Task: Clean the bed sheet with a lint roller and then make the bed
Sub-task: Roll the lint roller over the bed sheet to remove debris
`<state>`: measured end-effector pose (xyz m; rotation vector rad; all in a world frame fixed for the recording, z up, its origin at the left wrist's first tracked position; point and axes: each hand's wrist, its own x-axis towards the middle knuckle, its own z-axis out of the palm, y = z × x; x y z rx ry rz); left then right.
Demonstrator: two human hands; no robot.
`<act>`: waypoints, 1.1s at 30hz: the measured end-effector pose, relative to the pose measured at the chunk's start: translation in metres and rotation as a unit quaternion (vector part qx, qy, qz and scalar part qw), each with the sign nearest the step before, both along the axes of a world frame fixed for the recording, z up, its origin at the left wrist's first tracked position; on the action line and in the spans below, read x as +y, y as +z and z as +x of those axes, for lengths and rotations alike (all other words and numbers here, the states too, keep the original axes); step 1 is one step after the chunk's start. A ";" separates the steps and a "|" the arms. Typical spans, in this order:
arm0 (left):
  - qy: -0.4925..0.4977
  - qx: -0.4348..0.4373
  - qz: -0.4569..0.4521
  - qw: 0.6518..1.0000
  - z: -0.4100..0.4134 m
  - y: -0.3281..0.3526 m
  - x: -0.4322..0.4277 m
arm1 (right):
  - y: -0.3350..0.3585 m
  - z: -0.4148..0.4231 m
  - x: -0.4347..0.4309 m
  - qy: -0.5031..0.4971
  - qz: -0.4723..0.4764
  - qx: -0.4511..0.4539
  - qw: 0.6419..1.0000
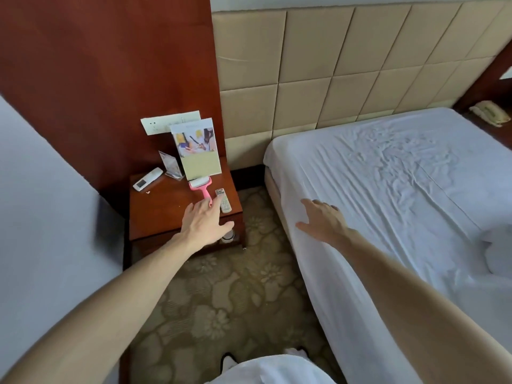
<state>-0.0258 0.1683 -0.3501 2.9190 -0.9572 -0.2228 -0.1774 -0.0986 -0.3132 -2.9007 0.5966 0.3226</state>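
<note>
The left hand (205,220) reaches over the nightstand (163,209) with fingers straight and spread, its tips at the handle of the pink lint roller (203,187), which lies beside a remote control (224,201). The right hand (324,220) lies open-fingered at the edge of the wrinkled bed sheet (388,176). Fetching the roller looks like the step in hand. Next, the fingers must close round the handle without knocking the remote.

Nightstand (160,206): reddish-brown wood; on it, lint roller (203,188), pink handle, white roll. Right of the nightstand: bed sheet (388,189), plain white; headboard (332,65), beige, square panels. In front of the nightstand: carpet (235,295), olive-tan, floral pattern.
</note>
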 end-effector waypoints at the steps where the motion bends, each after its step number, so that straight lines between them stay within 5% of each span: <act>1: 0.006 0.005 0.004 1.000 0.008 -0.005 0.004 | -0.003 0.012 0.002 0.006 0.000 0.004 1.000; 22: 0.209 0.066 0.070 0.973 0.188 -0.072 -0.011 | -0.066 0.279 -0.065 0.076 0.094 0.087 0.989; 33: 0.135 0.106 0.105 0.980 0.317 -0.123 0.012 | -0.141 0.397 0.012 0.025 0.151 0.127 0.980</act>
